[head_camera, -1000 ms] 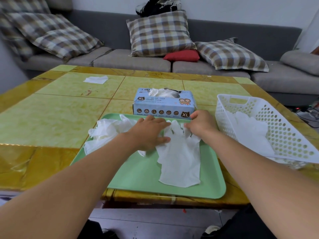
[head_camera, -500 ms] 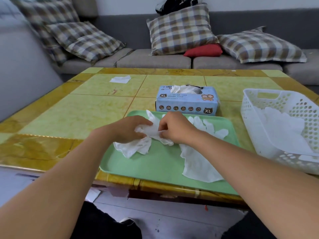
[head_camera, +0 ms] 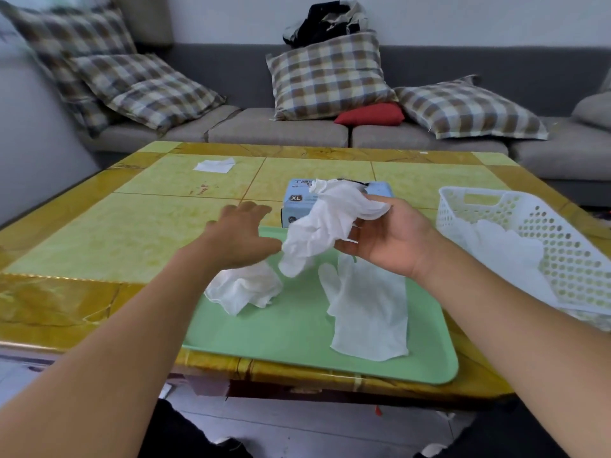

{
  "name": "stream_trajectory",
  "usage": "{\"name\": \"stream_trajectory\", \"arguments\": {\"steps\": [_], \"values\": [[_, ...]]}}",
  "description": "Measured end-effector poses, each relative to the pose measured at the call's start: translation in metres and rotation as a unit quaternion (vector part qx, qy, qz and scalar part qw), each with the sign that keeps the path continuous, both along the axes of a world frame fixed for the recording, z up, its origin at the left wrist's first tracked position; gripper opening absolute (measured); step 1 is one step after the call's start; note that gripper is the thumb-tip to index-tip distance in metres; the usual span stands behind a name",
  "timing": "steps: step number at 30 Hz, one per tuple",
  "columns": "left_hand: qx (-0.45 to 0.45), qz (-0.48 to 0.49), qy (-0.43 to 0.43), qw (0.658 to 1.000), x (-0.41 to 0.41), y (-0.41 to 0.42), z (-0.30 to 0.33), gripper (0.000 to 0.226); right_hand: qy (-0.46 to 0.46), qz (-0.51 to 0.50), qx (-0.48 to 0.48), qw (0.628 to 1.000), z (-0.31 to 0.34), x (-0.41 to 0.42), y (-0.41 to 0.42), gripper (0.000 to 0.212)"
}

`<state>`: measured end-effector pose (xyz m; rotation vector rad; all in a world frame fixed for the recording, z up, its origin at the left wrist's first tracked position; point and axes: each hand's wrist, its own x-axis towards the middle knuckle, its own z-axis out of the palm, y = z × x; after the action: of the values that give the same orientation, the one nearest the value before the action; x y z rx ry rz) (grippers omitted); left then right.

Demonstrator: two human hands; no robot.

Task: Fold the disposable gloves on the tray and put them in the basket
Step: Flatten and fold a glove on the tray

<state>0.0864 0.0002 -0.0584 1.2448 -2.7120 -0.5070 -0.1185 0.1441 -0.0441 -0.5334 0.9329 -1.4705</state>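
My left hand (head_camera: 239,234) hovers over the far left corner of the green tray (head_camera: 297,332), fingers spread and holding nothing, just above a crumpled glove (head_camera: 244,289). My right hand (head_camera: 383,238) is raised palm-up, pinching a bunched glove (head_camera: 327,223) that dangles above the tray. A flat glove (head_camera: 370,312) lies below it. The white basket (head_camera: 545,233) stands at right, gloves inside.

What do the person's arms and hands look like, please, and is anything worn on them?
Both forearms are bare right up to the frame's edge: no sleeves show. The left hand and right hand are bare too, with no gloves, rings, watch or bracelet visible. Nothing is marked on them.
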Motion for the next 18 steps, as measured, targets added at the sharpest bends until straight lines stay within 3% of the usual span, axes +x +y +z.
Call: {"name": "stream_trajectory", "arguments": {"steps": [3, 6, 8, 11, 14, 16, 18], "values": [[0.119, -0.085, 0.147, 0.978, -0.011, 0.031, 0.021, 0.097, -0.057, 0.005, 0.005, 0.998, -0.002, -0.005, 0.004, 0.062], [0.131, -0.176, 0.179, 0.959, -0.025, 0.053, 0.018, 0.085, -0.041, 0.032, -0.023, 0.998, 0.000, -0.005, 0.009, 0.077], [0.107, -0.162, 0.236, 0.952, -0.040, 0.059, 0.014, 0.064, -0.043, 0.044, -0.051, 0.997, 0.002, -0.004, 0.013, 0.080], [0.125, -0.112, 0.343, 0.924, -0.055, 0.066, 0.019, 0.014, -0.037, 0.044, -0.054, 0.997, 0.008, -0.003, 0.020, 0.077], [0.211, -0.065, 0.403, 0.888, -0.062, 0.065, 0.024, 0.026, 0.153, -0.010, 0.004, 0.988, 0.009, -0.005, 0.022, 0.068], [0.290, -0.047, 0.417, 0.860, -0.063, 0.063, 0.028, 0.026, 0.309, -0.073, 0.015, 0.948, 0.007, -0.009, 0.023, 0.073], [0.360, -0.049, 0.406, 0.839, -0.065, 0.064, 0.029, 0.030, 0.400, -0.080, -0.018, 0.913, 0.004, -0.016, 0.026, 0.086]]}}
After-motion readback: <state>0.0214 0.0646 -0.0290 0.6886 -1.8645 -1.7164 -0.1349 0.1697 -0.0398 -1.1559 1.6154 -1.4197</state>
